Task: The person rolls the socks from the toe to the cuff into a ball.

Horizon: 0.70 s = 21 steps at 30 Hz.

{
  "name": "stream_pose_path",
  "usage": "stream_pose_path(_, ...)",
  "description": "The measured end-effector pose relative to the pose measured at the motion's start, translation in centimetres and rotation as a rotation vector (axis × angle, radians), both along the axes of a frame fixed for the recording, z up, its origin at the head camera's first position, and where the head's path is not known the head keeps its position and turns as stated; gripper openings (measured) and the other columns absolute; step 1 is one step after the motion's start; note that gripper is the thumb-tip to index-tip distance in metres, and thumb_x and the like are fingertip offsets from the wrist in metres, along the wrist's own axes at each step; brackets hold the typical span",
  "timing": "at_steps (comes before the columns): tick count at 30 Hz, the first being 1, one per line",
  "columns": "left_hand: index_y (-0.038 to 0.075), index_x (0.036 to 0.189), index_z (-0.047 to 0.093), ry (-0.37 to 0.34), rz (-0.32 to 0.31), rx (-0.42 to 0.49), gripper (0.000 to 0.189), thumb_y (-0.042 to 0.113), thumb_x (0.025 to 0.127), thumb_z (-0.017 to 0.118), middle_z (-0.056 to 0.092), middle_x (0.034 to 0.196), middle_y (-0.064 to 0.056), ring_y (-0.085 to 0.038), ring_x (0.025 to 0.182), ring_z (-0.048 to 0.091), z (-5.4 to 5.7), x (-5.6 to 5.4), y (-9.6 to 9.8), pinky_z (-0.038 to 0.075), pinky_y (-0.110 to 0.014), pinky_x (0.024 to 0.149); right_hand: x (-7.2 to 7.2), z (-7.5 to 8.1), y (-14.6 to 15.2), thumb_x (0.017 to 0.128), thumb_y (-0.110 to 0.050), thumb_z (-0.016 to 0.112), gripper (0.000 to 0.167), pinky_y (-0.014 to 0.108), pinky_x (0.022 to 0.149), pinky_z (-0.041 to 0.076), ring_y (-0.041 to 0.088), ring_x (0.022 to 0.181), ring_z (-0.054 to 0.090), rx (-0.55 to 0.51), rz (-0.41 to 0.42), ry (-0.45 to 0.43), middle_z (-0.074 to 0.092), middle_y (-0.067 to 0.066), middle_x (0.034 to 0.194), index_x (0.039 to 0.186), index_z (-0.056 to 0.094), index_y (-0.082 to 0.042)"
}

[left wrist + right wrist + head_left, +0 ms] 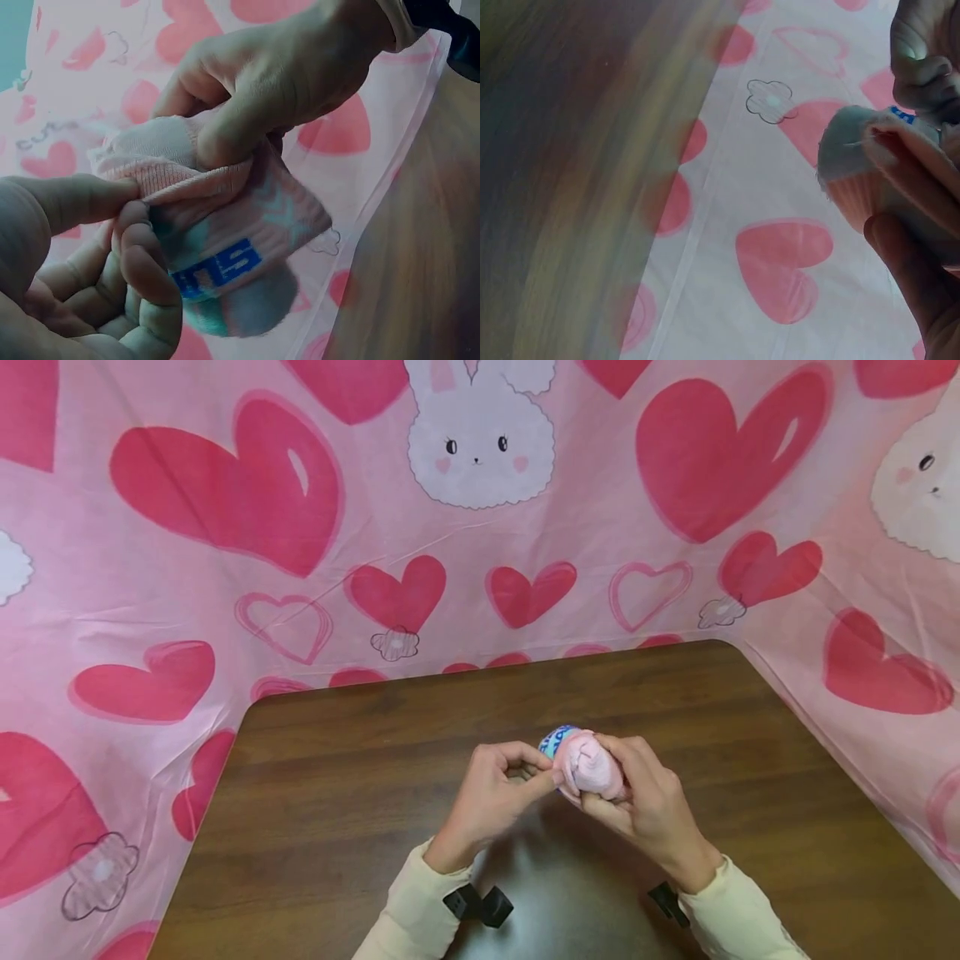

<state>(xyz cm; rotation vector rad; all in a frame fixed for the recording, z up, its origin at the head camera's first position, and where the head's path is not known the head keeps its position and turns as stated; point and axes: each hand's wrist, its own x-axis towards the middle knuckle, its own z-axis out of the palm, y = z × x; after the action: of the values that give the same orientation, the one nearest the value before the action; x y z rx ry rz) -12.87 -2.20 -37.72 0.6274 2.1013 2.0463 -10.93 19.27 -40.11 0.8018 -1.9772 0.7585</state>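
Observation:
Above the wooden table, both hands hold a bundled pair of socks (590, 767), pink with a patterned blue part at its far side. The left hand (486, 797) pinches the ribbed pink cuff (180, 182) between thumb and index finger. From the other side the right hand (656, 814) grips the bundle, its thumb lying over the cuff in the left wrist view. Blue lettering (225, 266) and a pale rounded end show below the cuff there. In the right wrist view, the bundle (851, 154) shows a fold opening towards the right edge.
The brown wooden table (337, 827) has rounded far corners. Pink cloth (465, 539) printed with hearts and rabbits hangs behind it and along both sides. A black wrist camera (480, 906) sits on the left sleeve, another black mount (667, 903) on the right.

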Motion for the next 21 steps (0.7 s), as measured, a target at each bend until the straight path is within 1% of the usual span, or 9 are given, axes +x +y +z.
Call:
stream_pose_path(2,-0.001,0.088,0.073,0.006,-0.021,0.003,0.011,0.009,0.087,0.078,0.068,0.077,-0.004,-0.011,0.063,0.056,-0.1,0.1,0.0,0.047,-0.022,0.056,0.0,0.1,-0.1,0.094,-0.039,0.066,0.055,0.021,0.077,0.053,0.020,0.075,0.063,-0.006,0.015,0.011,0.062,0.012,0.094,0.115,0.065,0.011)
stream_pose_path(5,-0.002,0.089,0.071,0.006,-0.041,0.002,0.010,0.008,0.089,0.075,0.066,0.078,-0.004,-0.011,0.064,0.057,-0.1,0.2,-0.2,0.047,-0.022,0.057,0.1,0.3,-0.2,0.095,-0.041,0.067,0.056,0.020,0.074,0.053,0.019,0.073,0.062,-0.010,0.039,0.023,0.062,0.013,0.092,0.114,0.067,0.011)
stream_pose_path(8,0.002,0.087,0.071,0.063,-0.001,-0.036,0.008,0.009,0.090,0.074,0.065,0.076,-0.001,-0.010,0.061,0.055,0.0,0.3,-0.2,0.046,-0.022,0.055,0.0,0.5,-0.5,0.094,-0.040,0.069,0.054,0.020,0.068,0.054,0.018,0.069,0.060,-0.023,0.036,0.045,0.062,0.013,0.090,0.108,0.068,0.012)
stream_pose_path(10,0.006,0.083,0.070,0.151,0.059,-0.084,0.008,0.009,0.089,0.074,0.062,0.071,0.003,-0.008,0.059,0.053,0.0,0.4,-0.1,0.045,-0.021,0.052,-0.1,0.6,-0.8,0.093,-0.040,0.070,0.052,0.021,0.061,0.053,0.016,0.066,0.058,-0.034,0.014,0.063,0.062,0.012,0.087,0.103,0.068,0.011)
stream_pose_path(11,0.008,0.081,0.068,0.214,0.093,-0.115,0.009,0.009,0.088,0.073,0.060,0.068,0.005,-0.007,0.057,0.052,0.0,0.5,0.0,0.044,-0.021,0.051,-0.1,0.7,-1.0,0.091,-0.039,0.070,0.050,0.023,0.058,0.053,0.016,0.064,0.058,-0.041,0.001,0.075,0.061,0.012,0.086,0.100,0.068,0.010)
stream_pose_path(15,0.012,0.073,0.056,0.519,0.254,-0.302,0.016,0.004,0.083,0.066,0.047,0.063,0.008,-0.005,0.054,0.042,-0.7,0.4,0.8,0.037,-0.019,0.048,-0.1,1.3,-1.5,0.088,-0.037,0.071,0.046,0.028,0.049,0.050,0.017,0.057,0.056,-0.088,-0.050,0.152,0.061,0.011,0.078,0.089,0.067,0.008)
stream_pose_path(17,0.012,0.069,0.049,0.637,0.329,-0.396,0.018,0.003,0.079,0.061,0.041,0.061,0.007,-0.006,0.053,0.038,-1.0,0.2,1.1,0.033,-0.019,0.047,0.0,1.9,-1.6,0.086,-0.037,0.072,0.045,0.029,0.048,0.049,0.017,0.054,0.055,-0.124,-0.053,0.191,0.061,0.011,0.074,0.085,0.067,0.008)
stream_pose_path(19,0.013,0.066,0.044,0.699,0.400,-0.481,0.020,0.003,0.077,0.058,0.036,0.060,0.007,-0.008,0.052,0.034,-1.3,0.2,1.2,0.029,-0.021,0.047,0.2,2.5,-1.7,0.085,-0.036,0.075,0.045,0.026,0.046,0.047,0.016,0.053,0.053,-0.166,-0.025,0.211,0.061,0.010,0.071,0.083,0.068,0.008)
stream_pose_path(21,0.013,0.064,0.042,0.688,0.438,-0.534,0.022,0.004,0.078,0.056,0.033,0.058,0.006,-0.010,0.051,0.031,-1.4,0.2,1.3,0.027,-0.023,0.045,0.5,3.0,-1.7,0.082,-0.033,0.078,0.043,0.023,0.046,0.043,0.014,0.053,0.052,-0.213,0.029,0.195,0.062,0.010,0.070,0.082,0.069,0.009)
